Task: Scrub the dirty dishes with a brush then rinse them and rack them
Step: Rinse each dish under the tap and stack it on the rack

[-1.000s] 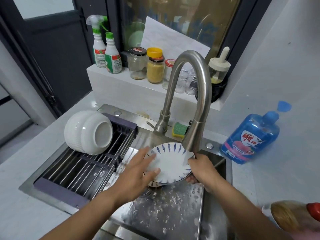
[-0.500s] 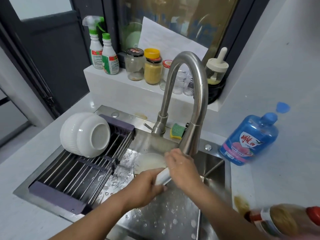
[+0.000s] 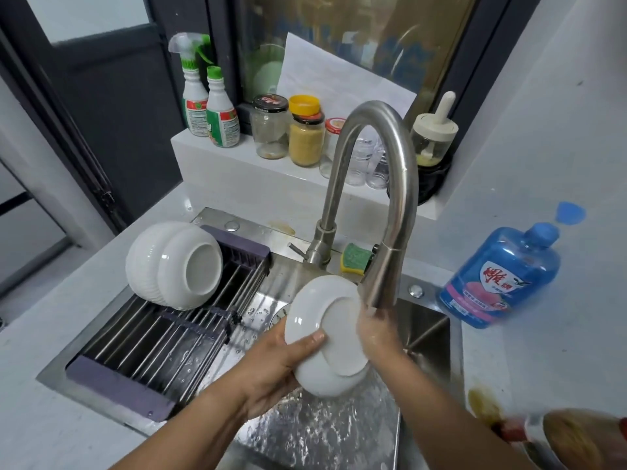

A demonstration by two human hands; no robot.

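Round glossy white ceramic plate tilting underside-out below curved brushed-steel faucet, left hand gripping its rim, wet right hand touching it, finger pose unclear.

Home kitchen, steel sink, faucet, dish rack

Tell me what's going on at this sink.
A person is rinsing a white plate, its underside facing the camera, under the running faucet over the sink. The left hand grips the plate's rim with the thumb on its back. The right hand is at the plate's other edge in the water, too blurred to tell its grip. Two white bowls already lie on their sides on the rack. The plate is not yet racked.
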